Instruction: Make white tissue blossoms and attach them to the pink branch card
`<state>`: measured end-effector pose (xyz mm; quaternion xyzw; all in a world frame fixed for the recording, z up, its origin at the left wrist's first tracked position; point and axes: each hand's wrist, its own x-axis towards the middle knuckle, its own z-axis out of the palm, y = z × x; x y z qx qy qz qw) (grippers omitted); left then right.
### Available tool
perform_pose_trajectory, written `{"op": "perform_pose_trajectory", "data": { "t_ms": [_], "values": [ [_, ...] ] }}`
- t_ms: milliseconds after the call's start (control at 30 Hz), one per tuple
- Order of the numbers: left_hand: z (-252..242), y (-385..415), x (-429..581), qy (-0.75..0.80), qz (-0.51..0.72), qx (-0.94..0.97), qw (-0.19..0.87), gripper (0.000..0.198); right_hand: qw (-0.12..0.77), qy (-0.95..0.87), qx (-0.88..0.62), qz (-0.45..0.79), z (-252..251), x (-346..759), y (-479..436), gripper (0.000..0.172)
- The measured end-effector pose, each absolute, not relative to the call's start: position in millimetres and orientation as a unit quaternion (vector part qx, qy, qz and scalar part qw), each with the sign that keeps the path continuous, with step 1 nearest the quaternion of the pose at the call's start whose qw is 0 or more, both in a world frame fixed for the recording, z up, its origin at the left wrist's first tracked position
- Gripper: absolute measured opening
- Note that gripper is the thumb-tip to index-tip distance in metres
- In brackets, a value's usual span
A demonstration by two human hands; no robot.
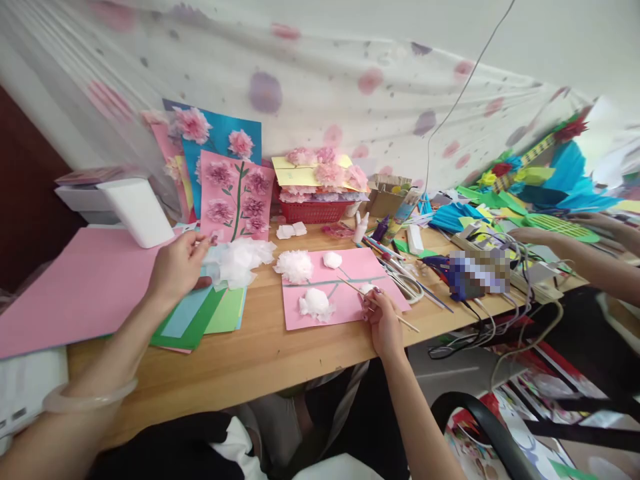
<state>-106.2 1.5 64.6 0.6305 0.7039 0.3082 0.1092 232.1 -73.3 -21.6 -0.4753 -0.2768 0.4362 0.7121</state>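
My left hand reaches over the left side of the table, its fingers closed at the edge of a heap of white tissue paper. In my right hand is a thin wooden stick, slanting across the pink card before me. Painted green-grey stem lines run along this card. White tissue puffs sit on it, and a fuller white tissue flower overlaps its left edge. Another puff is partly hidden by my right fingers.
Coloured paper sheets lie at left beside a large pink sheet. Finished flower cards and a red basket stand behind. A glue bottle, pencils, a glue gun and cables crowd the right, near another person's arms.
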Motion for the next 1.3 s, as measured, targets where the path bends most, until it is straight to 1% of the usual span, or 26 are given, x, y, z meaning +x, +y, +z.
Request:
{"op": "perform_pose_trajectory", "data": {
  "t_ms": [100,200,333,433,600,667,733,800,833,900,967,1067,1167,1300],
  "values": [
    [64.2,13.9,-120.5,0.713,0.29,0.634,0.078,0.035,0.719,-0.266,-0.47,0.437,-21.1,233.4,-72.8,0.026],
    [51.6,26.5,-123.5,0.692,0.26,0.667,0.086,0.022,0.728,-0.257,-0.464,0.434,-21.2,235.6,-73.3,0.027],
    [28.2,37.0,-118.6,0.645,0.247,0.716,0.101,0.032,0.731,-0.256,-0.458,0.437,-21.5,236.4,-74.8,0.027],
    [17.6,39.8,-112.9,0.639,0.241,0.724,0.103,0.037,0.729,-0.254,-0.457,0.442,-22.5,235.5,-75.7,0.026],
    [24.4,37.9,-111.9,0.671,0.256,0.691,0.081,0.042,0.723,-0.256,-0.461,0.446,-25.0,237.9,-75.3,0.026],
    [32.5,34.1,-113.2,0.683,0.295,0.661,0.096,0.046,0.727,-0.25,-0.46,0.444,-25.0,239.2,-75.7,0.025],
    [39.2,28.1,-110.6,0.673,0.372,0.616,0.174,0.049,0.732,-0.247,-0.456,0.441,-24.0,238.0,-78.0,0.025],
    [41.6,20.0,-101.4,0.621,0.447,0.561,0.315,0.051,0.735,-0.265,-0.448,0.436,-22.3,232.6,-82.9,0.025],
    [40.5,15.3,-94.3,0.583,0.464,0.538,0.394,0.051,0.731,-0.284,-0.444,0.433,-21.4,228.2,-86.1,0.026],
    [34.1,5.3,-77.0,0.501,0.465,0.499,0.533,0.05,0.713,-0.334,-0.437,0.435,-19.8,217.1,-92.8,0.025],
    [23.9,-5.3,-59.1,0.446,0.429,0.474,0.627,0.05,0.684,-0.375,-0.431,0.454,-19.2,205.5,-97.9,0.026],
    [9.3,-19.8,-39.6,0.413,0.375,0.463,0.689,0.053,0.635,-0.397,-0.42,0.513,-20.4,194.8,-101.3,0.03],
    [2.4,-29.4,-33.1,0.398,0.352,0.486,0.693,0.054,0.607,-0.394,-0.418,0.549,-21.2,194.7,-102.0,0.035],
    [2.1,-33.5,-35.8,0.401,0.35,0.504,0.681,0.052,0.609,-0.397,-0.406,0.554,-16.8,198.7,-101.6,0.034]
  ]
}}
